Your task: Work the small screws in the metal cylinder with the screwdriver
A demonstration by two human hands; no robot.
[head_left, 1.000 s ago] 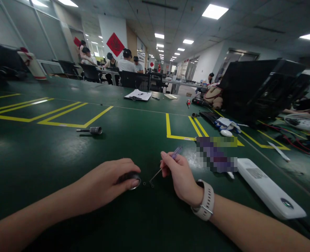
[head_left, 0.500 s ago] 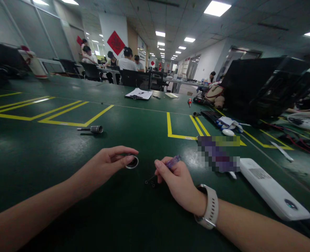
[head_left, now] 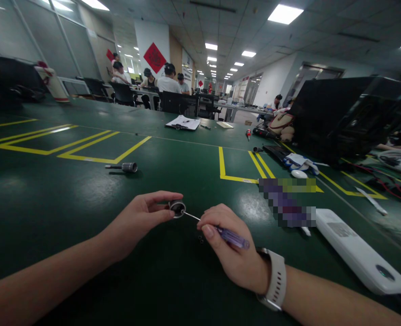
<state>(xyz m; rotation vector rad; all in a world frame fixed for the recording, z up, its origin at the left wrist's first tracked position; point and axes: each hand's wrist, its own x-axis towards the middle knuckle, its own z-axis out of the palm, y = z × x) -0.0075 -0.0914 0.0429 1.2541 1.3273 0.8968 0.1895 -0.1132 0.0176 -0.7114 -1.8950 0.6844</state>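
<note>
Between thumb and fingers, my left hand point(head_left: 146, 217) holds a round metal cup-shaped part point(head_left: 178, 208) with its open end turned toward the right. My right hand point(head_left: 227, 242) is closed around the purple translucent handle of a screwdriver point(head_left: 232, 236). Its thin shaft points left, and the tip reaches the opening of the metal part; a small dark piece seems to sit at the tip, too small to name. Below the shaft, a few tiny dark nut-like pieces point(head_left: 201, 239) lie on the green table point(head_left: 153, 290). Another metal cup with a rod point(head_left: 124, 167) lies beyond my left hand.
On the right are a white device point(head_left: 360, 249), a pixelated purple item point(head_left: 285, 206), a white-and-blue glove point(head_left: 300, 162) and a big black case point(head_left: 343, 117). A clipboard point(head_left: 183, 122) and a red screwdriver point(head_left: 248, 134) lie farther back. People sit at distant desks.
The screwdriver tip has risen from the tiny pieces on the table to the metal part's opening. My left hand has turned that part toward the tip. The view has shifted slightly.
</note>
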